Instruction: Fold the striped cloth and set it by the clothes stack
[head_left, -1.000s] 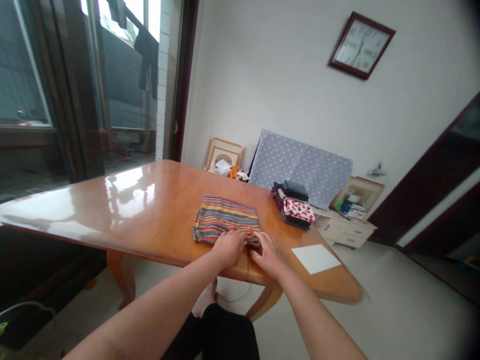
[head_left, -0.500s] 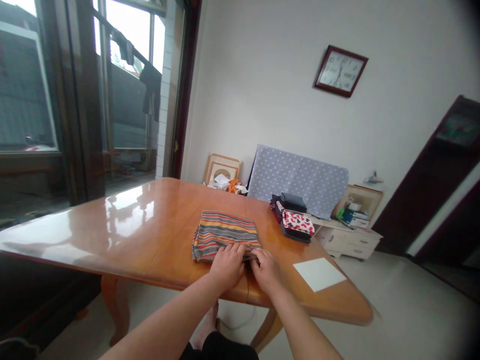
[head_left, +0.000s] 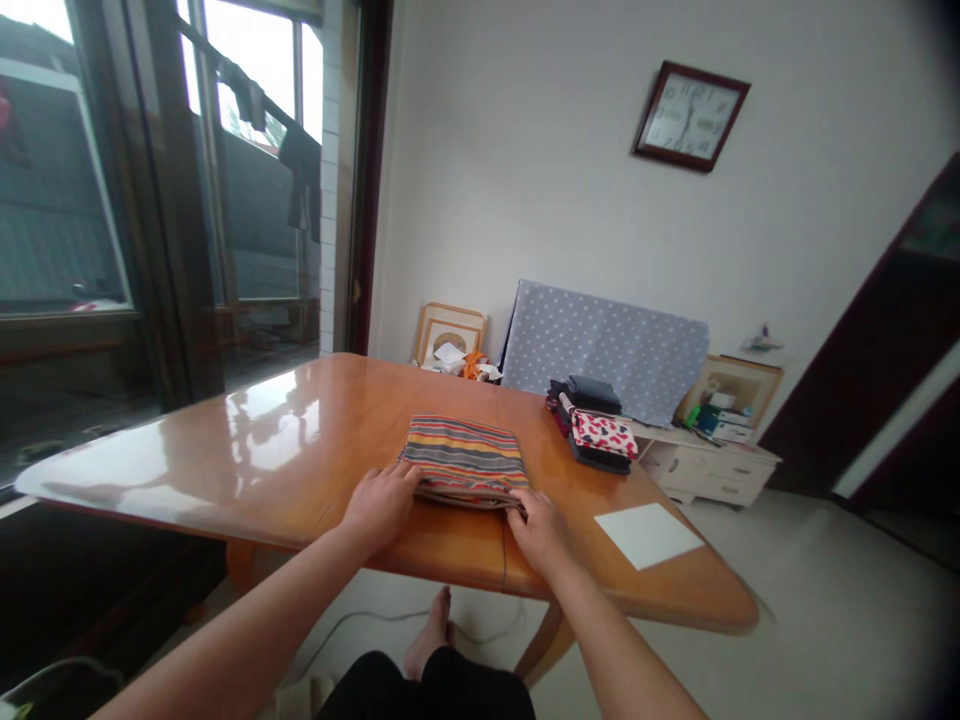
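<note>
A folded cloth with red, yellow and grey stripes [head_left: 465, 462] lies on the polished wooden table [head_left: 225, 440], close to its near edge. My left hand [head_left: 380, 505] rests flat on the wood, its fingertips against the cloth's left side. My right hand [head_left: 538, 530] sits at the cloth's front right corner, with the fingers holding the folded edge. The cloth's underside is hidden.
Beyond the cloth stands a stack of folded clothes [head_left: 589, 425] with a red-and-white patterned piece on it. A white sheet of paper [head_left: 649, 535] lies at the right. A polka-dot board [head_left: 607, 350] leans behind the table.
My left hand has slid left off the cloth's front fold to its side. My right hand stays at the front right corner. The view has shifted slightly.
</note>
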